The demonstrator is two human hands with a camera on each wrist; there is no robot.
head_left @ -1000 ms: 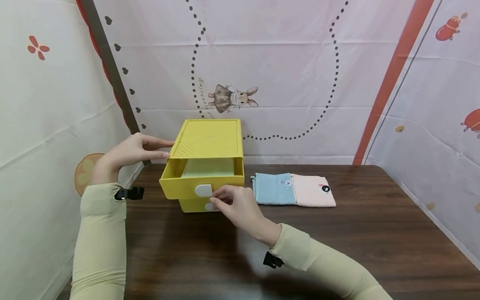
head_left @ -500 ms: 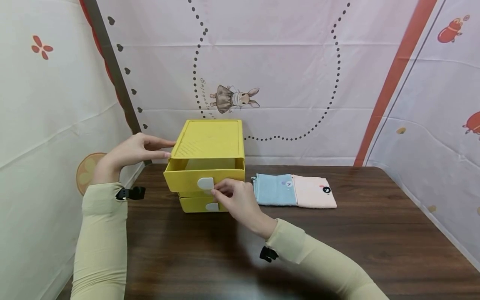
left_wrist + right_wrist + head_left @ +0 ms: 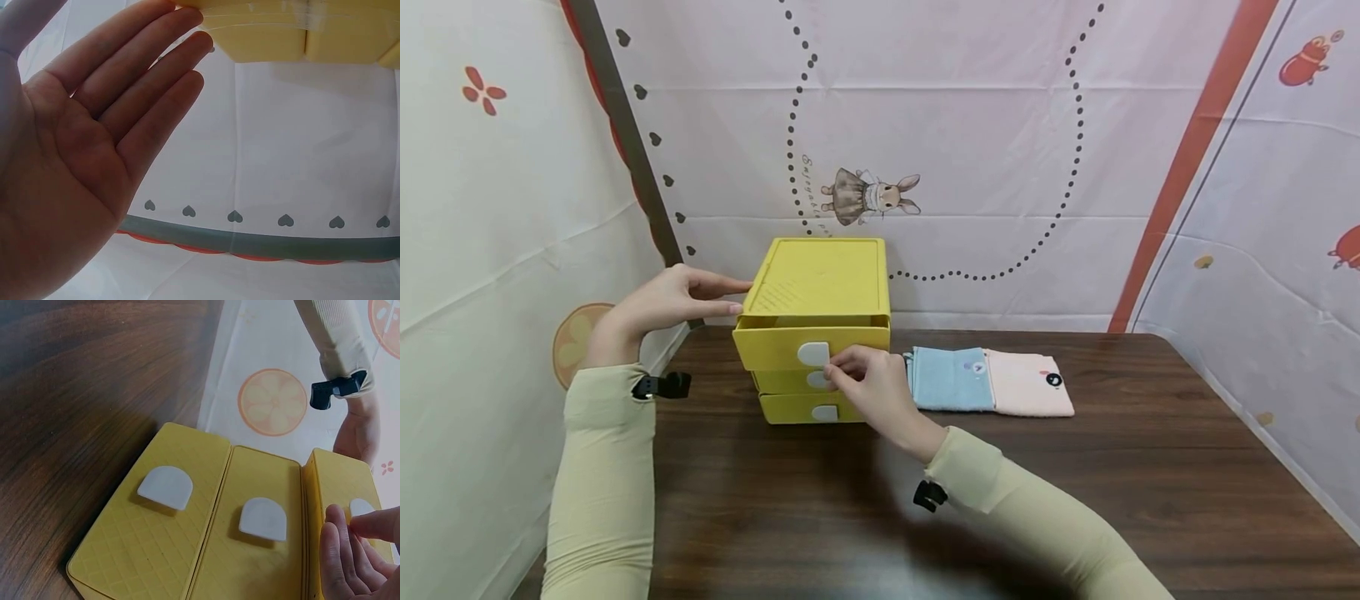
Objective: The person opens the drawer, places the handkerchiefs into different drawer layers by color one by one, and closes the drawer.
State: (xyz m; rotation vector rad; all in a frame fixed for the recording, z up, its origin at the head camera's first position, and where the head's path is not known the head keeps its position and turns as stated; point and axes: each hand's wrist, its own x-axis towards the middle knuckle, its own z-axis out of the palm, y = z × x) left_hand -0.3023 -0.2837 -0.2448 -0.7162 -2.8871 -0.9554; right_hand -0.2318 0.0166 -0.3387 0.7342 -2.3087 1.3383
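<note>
Cabinet (image 3: 823,275), in the head view, stands on the table (image 3: 760,517), left of two towels (image 3: 947,381), one blue, one pink. Two of its three drawers (image 3: 778,382) look closed; the top drawer (image 3: 767,348) is not fully in. The right hand (image 3: 880,396) pinches its handle (image 3: 813,353). In the left wrist view, the left hand (image 3: 94,137), fingers straight, grasps nothing, fingertips touching the cabinet. The right wrist view shows three white handles (image 3: 165,486), one per drawer.

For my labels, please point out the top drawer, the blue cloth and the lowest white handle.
Top drawer (image 3: 771,349), head view: its front panel.
Blue cloth (image 3: 947,382), head view: its folded upper face.
Lowest white handle (image 3: 166,486), right wrist view: its flat face.
</note>
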